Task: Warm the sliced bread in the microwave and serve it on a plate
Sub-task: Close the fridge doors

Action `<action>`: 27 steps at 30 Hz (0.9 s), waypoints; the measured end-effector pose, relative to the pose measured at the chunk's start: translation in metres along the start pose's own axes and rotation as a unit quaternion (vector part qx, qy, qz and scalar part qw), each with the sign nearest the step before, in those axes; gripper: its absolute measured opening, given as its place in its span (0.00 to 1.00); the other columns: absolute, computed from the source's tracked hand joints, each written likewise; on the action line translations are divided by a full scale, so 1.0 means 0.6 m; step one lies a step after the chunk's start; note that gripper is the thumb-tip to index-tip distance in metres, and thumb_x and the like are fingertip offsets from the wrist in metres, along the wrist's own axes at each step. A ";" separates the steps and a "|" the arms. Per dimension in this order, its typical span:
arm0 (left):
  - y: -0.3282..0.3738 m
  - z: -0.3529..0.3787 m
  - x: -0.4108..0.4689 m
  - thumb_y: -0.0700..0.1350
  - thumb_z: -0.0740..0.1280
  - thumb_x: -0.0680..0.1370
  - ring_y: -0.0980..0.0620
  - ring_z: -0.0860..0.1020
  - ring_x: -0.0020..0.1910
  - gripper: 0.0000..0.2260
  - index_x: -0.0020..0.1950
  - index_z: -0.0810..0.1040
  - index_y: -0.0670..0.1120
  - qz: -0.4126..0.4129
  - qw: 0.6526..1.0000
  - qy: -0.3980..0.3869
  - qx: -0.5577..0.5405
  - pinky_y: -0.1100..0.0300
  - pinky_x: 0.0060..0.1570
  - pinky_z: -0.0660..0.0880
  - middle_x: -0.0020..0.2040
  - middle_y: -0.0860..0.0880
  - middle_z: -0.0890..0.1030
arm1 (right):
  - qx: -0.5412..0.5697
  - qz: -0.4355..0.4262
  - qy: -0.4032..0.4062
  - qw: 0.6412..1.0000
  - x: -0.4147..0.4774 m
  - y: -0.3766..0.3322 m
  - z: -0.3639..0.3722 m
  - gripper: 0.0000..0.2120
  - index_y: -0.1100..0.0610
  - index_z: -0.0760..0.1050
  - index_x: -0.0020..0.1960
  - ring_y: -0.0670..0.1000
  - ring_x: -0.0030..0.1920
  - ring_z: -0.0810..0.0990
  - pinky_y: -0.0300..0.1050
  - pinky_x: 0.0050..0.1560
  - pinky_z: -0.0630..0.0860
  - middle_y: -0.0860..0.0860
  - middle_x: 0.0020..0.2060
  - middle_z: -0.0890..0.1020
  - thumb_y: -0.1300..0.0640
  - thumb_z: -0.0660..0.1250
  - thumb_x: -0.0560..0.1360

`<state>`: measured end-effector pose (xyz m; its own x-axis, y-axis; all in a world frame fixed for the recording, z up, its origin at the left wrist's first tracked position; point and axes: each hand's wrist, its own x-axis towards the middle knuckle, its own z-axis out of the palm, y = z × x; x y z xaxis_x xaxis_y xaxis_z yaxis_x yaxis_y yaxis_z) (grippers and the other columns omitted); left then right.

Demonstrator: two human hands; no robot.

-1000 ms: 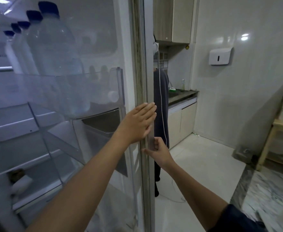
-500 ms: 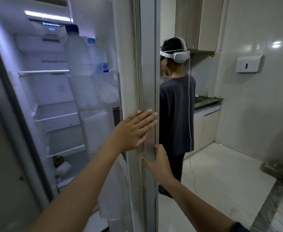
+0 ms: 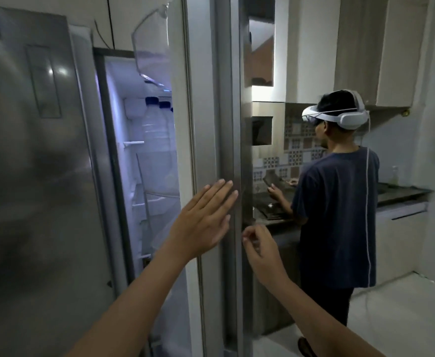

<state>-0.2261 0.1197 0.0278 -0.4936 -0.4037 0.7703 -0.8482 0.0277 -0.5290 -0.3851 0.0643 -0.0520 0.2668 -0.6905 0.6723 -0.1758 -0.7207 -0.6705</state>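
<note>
Left fridge door (image 3: 31,176): closed, steel, blurred reflections, fills left of view.
Fridge interior (image 3: 134,163): lit, seen through the narrow gap between the two doors; white shelves, mostly bare from this angle.
Water bottles (image 3: 157,124): clear, blue caps, standing in a door bin on the inner side of the right door.
Upper door bin (image 3: 150,45): clear plastic, contents not visible.
Right fridge door (image 3: 211,124): ajar, edge-on to camera, white inner liner, steel outer strip.
Left hand (image 3: 206,217): flat, fingers spread apart and extended, palm toward the door edge; holds nothing; actual contact with door hard to tell.
Right hand (image 3: 259,247): just right of door edge, below left hand; fingers loosely curled, thumb and fingertips near each other, nothing held; touching door or not, cannot tell.
Sliced bread: not visible anywhere in view. Microwave and plate also not seen.
Counter (image 3: 402,194): dark top, pale cabinets under, patterned tile backsplash behind.
Other person (image 3: 337,215): stands at counter, back to camera, dark blue shirt, white headset (image 3: 340,117) with cable down the back, hands at the counter.
Wall cabinets (image 3: 366,47): pale wood, above counter.
Floor (image 3: 391,318): pale tile.
</note>
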 end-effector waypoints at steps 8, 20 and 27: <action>-0.082 0.056 0.005 0.49 0.54 0.79 0.49 0.58 0.74 0.23 0.73 0.62 0.42 -0.063 0.996 -0.016 0.066 0.53 0.73 0.52 0.74 0.43 0.63 | 0.067 -0.107 0.011 0.992 0.155 0.016 0.082 0.15 0.56 0.71 0.60 0.41 0.56 0.73 0.35 0.60 0.71 0.49 0.54 0.73 0.67 0.62 0.75; -0.186 0.135 0.001 0.47 0.60 0.76 0.48 0.57 0.75 0.26 0.73 0.64 0.42 -0.196 0.956 -0.030 0.214 0.52 0.74 0.49 0.75 0.42 0.62 | -0.037 -0.230 0.014 0.972 0.362 0.061 0.168 0.25 0.54 0.64 0.72 0.51 0.69 0.64 0.49 0.71 0.62 0.52 0.68 0.66 0.51 0.59 0.75; -0.229 0.195 -0.003 0.50 0.57 0.77 0.47 0.47 0.76 0.28 0.76 0.55 0.45 -0.282 0.938 -0.069 0.189 0.52 0.75 0.45 0.77 0.44 0.51 | -0.152 -0.250 -0.045 0.955 0.436 0.059 0.194 0.32 0.46 0.53 0.75 0.54 0.75 0.50 0.58 0.72 0.57 0.49 0.75 0.53 0.42 0.59 0.75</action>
<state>-0.0865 0.0097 0.0575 0.0639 -0.3719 0.9261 -0.8255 -0.5412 -0.1604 -0.2113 -0.1345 0.0637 0.4670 -0.2581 0.8458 -0.2698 -0.9524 -0.1417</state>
